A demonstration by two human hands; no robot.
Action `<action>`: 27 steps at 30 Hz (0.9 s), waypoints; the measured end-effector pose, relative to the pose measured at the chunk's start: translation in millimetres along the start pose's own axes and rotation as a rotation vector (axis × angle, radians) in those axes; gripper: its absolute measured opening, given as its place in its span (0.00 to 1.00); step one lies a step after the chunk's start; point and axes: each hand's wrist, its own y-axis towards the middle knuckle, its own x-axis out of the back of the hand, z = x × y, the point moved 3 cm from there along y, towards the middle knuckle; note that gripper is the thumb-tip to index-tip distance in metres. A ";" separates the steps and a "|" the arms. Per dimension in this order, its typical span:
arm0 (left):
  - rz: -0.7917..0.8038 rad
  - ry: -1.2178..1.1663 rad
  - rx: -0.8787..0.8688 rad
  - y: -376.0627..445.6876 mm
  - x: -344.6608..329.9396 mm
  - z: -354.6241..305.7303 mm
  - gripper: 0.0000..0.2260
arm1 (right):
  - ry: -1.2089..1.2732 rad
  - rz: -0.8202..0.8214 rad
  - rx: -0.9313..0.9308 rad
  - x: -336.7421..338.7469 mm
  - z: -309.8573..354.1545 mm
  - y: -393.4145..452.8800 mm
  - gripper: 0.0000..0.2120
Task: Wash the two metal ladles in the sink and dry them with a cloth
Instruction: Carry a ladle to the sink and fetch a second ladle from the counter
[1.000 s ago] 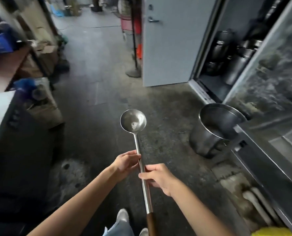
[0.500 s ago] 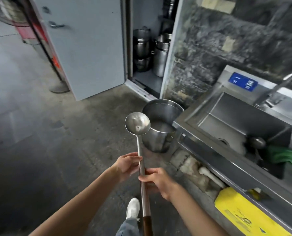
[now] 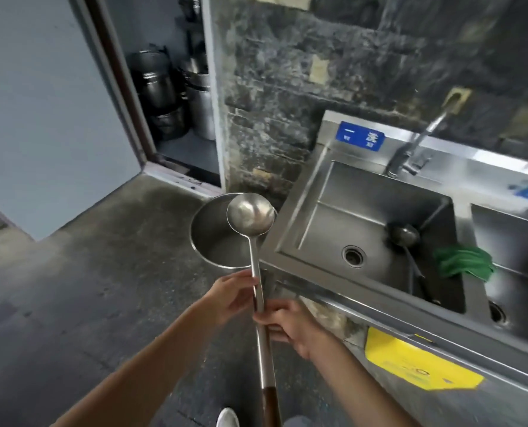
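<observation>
I hold a long metal ladle upright by its shaft, bowl up, brown wooden grip at the bottom. My left hand pinches the shaft higher up; my right hand grips it just below. The ladle's bowl hovers over a pot on the floor, left of the steel sink. A second ladle lies inside the sink basin near its right wall, handle toward me. A green cloth hangs over the divider between the two basins.
A big steel pot stands on the floor against the sink's left corner. A tap rises behind the basin. An open grey door and a cupboard with stacked pots are to the left. The floor is wet concrete.
My view has swung right and closer to the sink, which now fills the right side. Both hands keep the same grip on the ladle.
</observation>
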 end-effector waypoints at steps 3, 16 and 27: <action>0.063 0.057 0.025 35.4 -26.0 -20.0 0.22 | 0.049 -0.066 0.025 28.1 22.3 10.5 0.14; 0.067 0.131 0.164 228.0 -175.3 -60.4 0.11 | 0.082 -0.230 0.024 209.0 100.8 97.0 0.11; -0.154 0.296 0.237 364.6 -244.1 -64.2 0.06 | 0.067 -0.287 -0.188 323.7 127.1 202.2 0.09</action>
